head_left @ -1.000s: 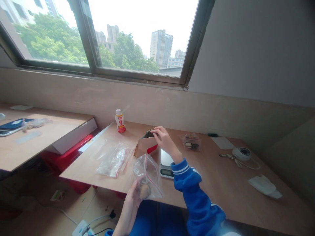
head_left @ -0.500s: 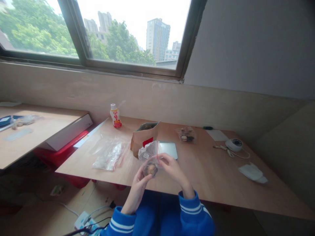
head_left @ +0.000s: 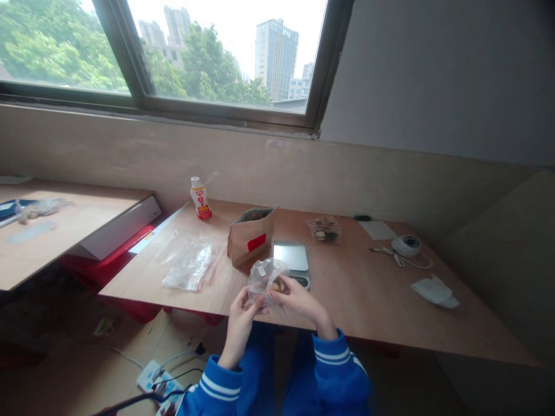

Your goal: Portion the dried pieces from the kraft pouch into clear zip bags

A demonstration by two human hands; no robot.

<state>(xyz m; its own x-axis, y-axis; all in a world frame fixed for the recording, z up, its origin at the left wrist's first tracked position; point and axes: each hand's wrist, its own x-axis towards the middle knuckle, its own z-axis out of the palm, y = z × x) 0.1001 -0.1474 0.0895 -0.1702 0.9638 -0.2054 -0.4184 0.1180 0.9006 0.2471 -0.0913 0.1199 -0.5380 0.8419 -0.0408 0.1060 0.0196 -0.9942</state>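
Both my hands hold a small clear zip bag (head_left: 265, 276) with a brownish lump inside, at the near edge of the wooden table (head_left: 368, 300). My left hand (head_left: 240, 306) pinches the bag's lower left side. My right hand (head_left: 295, 294) grips its right side, fingers closed around it. Just behind the bag sits a small kitchen scale (head_left: 291, 257) with a silver top. Left of the scale stands an open brown paper pouch (head_left: 250, 236) with a red label.
A pile of empty zip bags (head_left: 191, 266) lies at the left. A small drink bottle (head_left: 199, 199) stands by the wall. A filled zip bag (head_left: 326, 231), a white round device (head_left: 405, 245) with cable and a white cloth (head_left: 433, 290) lie to the right. Another desk (head_left: 52, 231) is at far left.
My right hand left the paper pouch and came back to the zip bag. Both hands now hold the bag, lifted toward the scale. The view tilted down slightly.
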